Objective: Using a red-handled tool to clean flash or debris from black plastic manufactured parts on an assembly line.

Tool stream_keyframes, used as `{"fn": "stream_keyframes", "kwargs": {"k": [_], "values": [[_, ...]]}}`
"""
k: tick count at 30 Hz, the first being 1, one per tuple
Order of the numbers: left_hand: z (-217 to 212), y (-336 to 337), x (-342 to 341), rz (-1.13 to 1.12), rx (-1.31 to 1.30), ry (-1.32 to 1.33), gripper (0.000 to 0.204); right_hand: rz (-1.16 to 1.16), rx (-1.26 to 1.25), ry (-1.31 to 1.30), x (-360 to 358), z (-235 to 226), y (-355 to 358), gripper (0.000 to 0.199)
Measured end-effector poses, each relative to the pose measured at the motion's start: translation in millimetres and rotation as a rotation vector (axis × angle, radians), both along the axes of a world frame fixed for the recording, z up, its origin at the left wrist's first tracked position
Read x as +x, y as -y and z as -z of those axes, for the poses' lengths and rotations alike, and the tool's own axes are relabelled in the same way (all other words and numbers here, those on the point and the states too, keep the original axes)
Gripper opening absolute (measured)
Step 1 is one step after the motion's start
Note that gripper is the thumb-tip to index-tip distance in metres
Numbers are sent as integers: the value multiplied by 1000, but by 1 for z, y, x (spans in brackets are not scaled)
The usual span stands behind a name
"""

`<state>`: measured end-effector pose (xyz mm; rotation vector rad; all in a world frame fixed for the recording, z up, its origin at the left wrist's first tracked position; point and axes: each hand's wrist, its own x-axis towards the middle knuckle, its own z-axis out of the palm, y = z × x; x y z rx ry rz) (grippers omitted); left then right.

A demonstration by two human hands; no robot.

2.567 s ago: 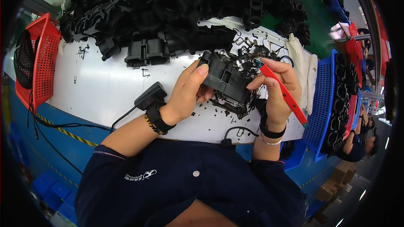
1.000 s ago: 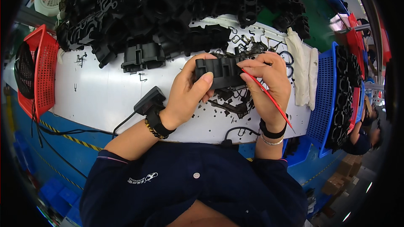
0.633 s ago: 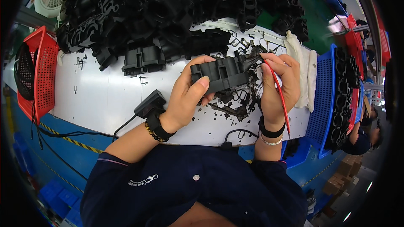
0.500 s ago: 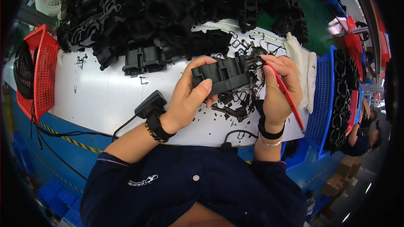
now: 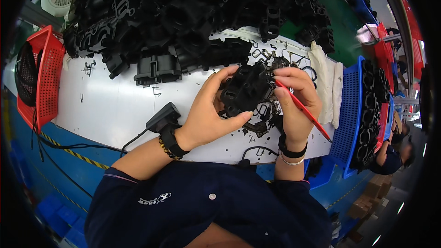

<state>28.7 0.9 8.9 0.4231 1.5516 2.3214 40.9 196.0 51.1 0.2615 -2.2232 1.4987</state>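
My left hand [image 5: 204, 117] holds a black moulded plastic housing [image 5: 245, 89] above the white tabletop, thumb along its near edge and fingers behind it. An open, ported face of the housing is turned up. My right hand [image 5: 301, 110] is closed on a slim red pen-shaped tool [image 5: 308, 114]. The tool slants down to the right across the palm. Its working tip is hidden by the fingers and the dark housing. The right fingertips are close against the housing's right side; whether they touch it I cannot tell.
Similar black housings [image 5: 158, 68] are heaped along the table's far side. Trimmed black scraps [image 5: 264, 126] lie under and beyond my hands. A red basket [image 5: 48, 78] stands left, a blue crate [image 5: 347, 115] right, beside white cloth [image 5: 328, 87]. A corded black device [image 5: 163, 117] sits near my left wrist.
The housing has been turned over in my left hand, showing a different face. My right hand has shifted slightly left and down, still with the red tool.
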Motion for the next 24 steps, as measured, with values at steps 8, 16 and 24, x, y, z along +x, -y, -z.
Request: {"fn": "stream_keyframes", "kwargs": {"k": [8,16,24], "values": [[-7,1,0,-56,-422,-309,91,150,-95,247,3,1,10,17],[-6,1,0,-140,-517,-442,92,163,329,104,0,1,14,18],[-7,1,1,-77,-508,-451,108,178,385,-12,-2,2,13,16]]}}
